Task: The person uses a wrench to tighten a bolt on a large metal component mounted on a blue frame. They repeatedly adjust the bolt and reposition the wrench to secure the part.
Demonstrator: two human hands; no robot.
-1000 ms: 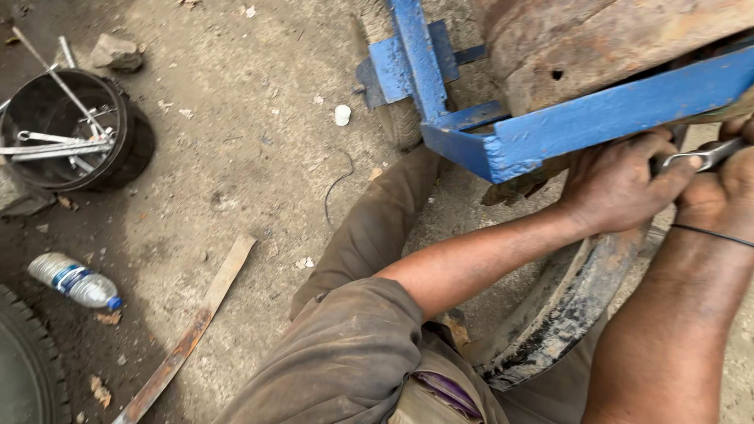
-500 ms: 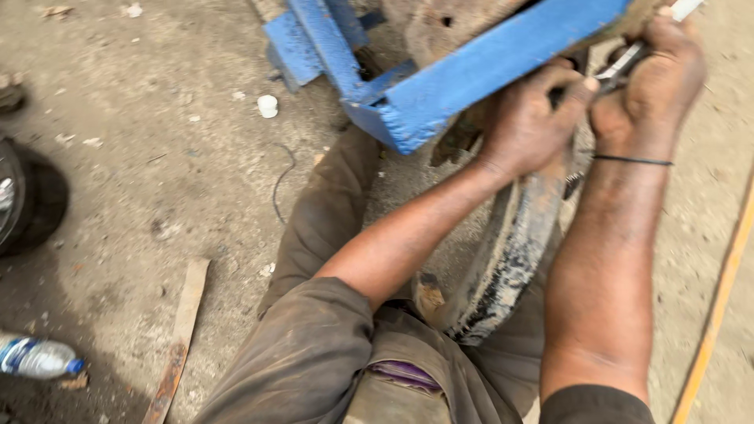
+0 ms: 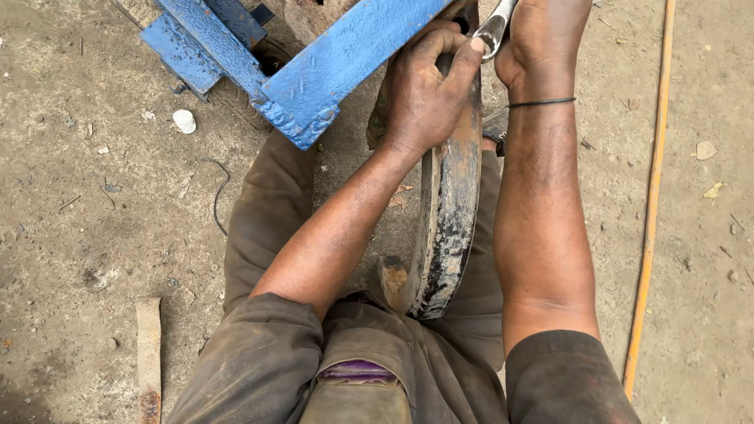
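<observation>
A rusted metal ring [image 3: 452, 212], dark and greasy along its rim, is stood on edge between the person's knees, running from the lap up toward the top of the view; its upper end is hidden behind the left hand [image 3: 424, 94], and whether it is a drum, a rim or a band cannot be told; the left hand is laid over the ring's top, its grip curled and pressed against the metal, the fingertips reaching to a shiny metal tool [image 3: 493, 30]; the tool is held by the right hand [image 3: 542, 39], whose grip is closed round it, though the fingers are turned away and partly cut off by the top edge; only a short silver length of the tool is seen, so its kind is hard to make out; a thin black band [image 3: 542, 102] is worn on the right wrist; a blue painted steel frame [image 3: 314, 71] is set just beside the left hand, its far parts cut off at the top; an orange hose [image 3: 650, 204] is laid along the dirt ground [image 3: 94, 220] at the right; a white cap [image 3: 184, 120] and a wooden strip [image 3: 148, 353] are lying at the left.
</observation>
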